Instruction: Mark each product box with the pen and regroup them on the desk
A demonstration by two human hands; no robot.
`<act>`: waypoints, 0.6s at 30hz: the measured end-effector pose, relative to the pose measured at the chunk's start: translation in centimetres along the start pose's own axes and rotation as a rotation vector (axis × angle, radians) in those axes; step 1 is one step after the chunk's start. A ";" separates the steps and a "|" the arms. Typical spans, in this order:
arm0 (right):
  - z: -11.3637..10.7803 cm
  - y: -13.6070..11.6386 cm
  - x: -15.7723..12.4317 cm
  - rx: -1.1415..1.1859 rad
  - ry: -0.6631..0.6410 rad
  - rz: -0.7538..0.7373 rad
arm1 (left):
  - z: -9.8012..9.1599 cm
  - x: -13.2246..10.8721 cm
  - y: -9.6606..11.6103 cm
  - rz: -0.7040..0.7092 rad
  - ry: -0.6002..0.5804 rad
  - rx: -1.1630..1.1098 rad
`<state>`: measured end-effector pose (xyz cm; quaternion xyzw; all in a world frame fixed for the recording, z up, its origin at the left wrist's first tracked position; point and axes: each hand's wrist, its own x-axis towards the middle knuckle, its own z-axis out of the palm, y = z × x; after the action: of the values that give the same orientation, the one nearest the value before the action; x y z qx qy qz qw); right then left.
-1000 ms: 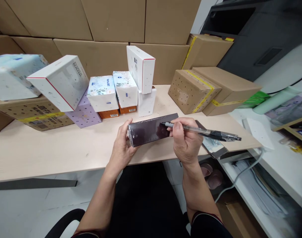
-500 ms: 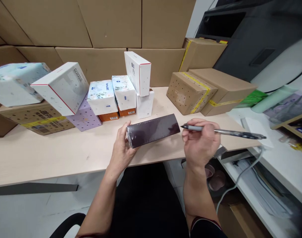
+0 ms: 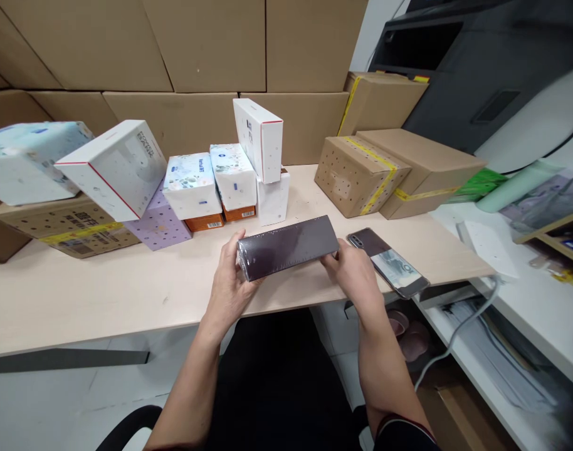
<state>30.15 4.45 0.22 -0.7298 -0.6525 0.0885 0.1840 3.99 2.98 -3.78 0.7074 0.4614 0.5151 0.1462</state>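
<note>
A long dark box wrapped in shiny film [image 3: 289, 246] rests over the near edge of the pale wooden table [image 3: 103, 294]. My left hand [image 3: 231, 279] grips its left end, with the thumb on top. My right hand [image 3: 355, 270] holds the right end, fingers curled under it. A phone [image 3: 387, 262] lies face up on the table just to the right of my right hand. No pen is in view.
White, floral, purple and orange boxes [image 3: 197, 185] are stacked at the back left and middle. Taped brown cartons [image 3: 357, 172] sit at the back right before a wall of cardboard boxes. A black printer [image 3: 465, 69] and a cluttered white shelf [image 3: 526, 250] stand to the right.
My right hand held a pen at the box, then drew it off to the right. Now the pen is gone and that hand grips the box's right end. The phone is uncovered.
</note>
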 end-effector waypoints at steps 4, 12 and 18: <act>0.1 -1.0 0.0 -0.132 -0.052 0.024 | -0.1 0.0 0.1 -0.049 -0.012 -0.044; -1.1 3.8 -1.6 -0.190 0.211 0.041 | -0.1 0.0 0.2 -0.057 -0.006 -0.034; -2.4 10.4 -2.0 -0.201 0.079 0.178 | 0.0 -0.1 0.2 -0.058 -0.003 -0.036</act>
<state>40.30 1.24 -1.79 -0.8023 -0.5832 0.0100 0.1268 4.09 2.81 -3.65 0.6916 0.4723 0.5178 0.1745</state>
